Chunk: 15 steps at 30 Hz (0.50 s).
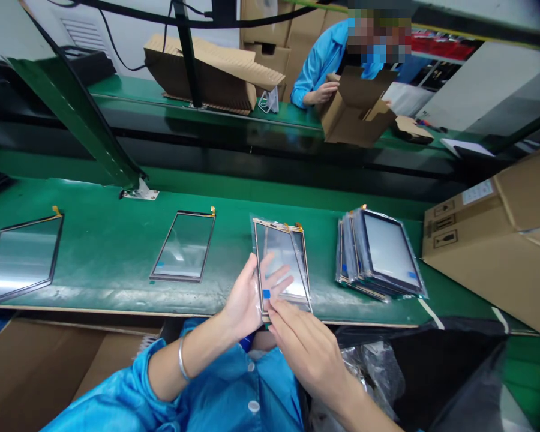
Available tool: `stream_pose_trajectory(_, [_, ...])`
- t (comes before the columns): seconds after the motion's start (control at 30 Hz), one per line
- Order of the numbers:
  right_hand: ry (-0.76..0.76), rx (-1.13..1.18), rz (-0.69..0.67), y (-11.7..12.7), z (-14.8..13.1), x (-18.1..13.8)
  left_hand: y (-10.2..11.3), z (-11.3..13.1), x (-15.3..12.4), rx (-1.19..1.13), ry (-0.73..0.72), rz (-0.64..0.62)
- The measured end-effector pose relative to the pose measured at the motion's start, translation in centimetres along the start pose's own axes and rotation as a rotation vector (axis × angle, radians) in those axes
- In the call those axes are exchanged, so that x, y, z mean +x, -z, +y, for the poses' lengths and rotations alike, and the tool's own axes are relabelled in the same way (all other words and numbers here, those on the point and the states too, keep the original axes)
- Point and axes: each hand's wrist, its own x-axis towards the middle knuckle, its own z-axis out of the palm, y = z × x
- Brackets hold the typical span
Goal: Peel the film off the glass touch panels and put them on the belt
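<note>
My left hand (pixel 243 300) supports a touch screen panel (pixel 274 249) from behind, and its fingers show through the glass. The panel has a thin frame, a clear plastic sleeve and a blue tab near its lower left corner. At that lower edge, the bent fingers of my right hand (pixel 303 336) pinch the panel. Partly hidden behind it, another touch panel (pixel 302 264) with an orange ribbon lies on the green bench (pixel 234 240). To the left rest a single panel (pixel 186 245) and a further one (pixel 27 255) at the far left.
A stack of sleeved panels (pixel 382 252) stands to the right, beside a large cardboard box (pixel 490 234). A green post (pixel 85 120) rises at the back left. Beyond the bench, a co-worker (pixel 321 66) handles an open carton (pixel 357 114). Plastic bags (pixel 378 372) hang below the front edge.
</note>
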Motion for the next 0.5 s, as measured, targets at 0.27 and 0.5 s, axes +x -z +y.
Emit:
stream_pose_trajectory(0.27, [0.025,-0.034,0.006,0.5,-0.1,0.8,-0.7,0.1,0.0,-0.005,-0.073,0.036])
stream_pose_trajectory(0.5, [-0.082,0.064,-0.022,0.4,0.7,1.7,0.0,-0.7,-0.2,0.097,-0.119,-0.003])
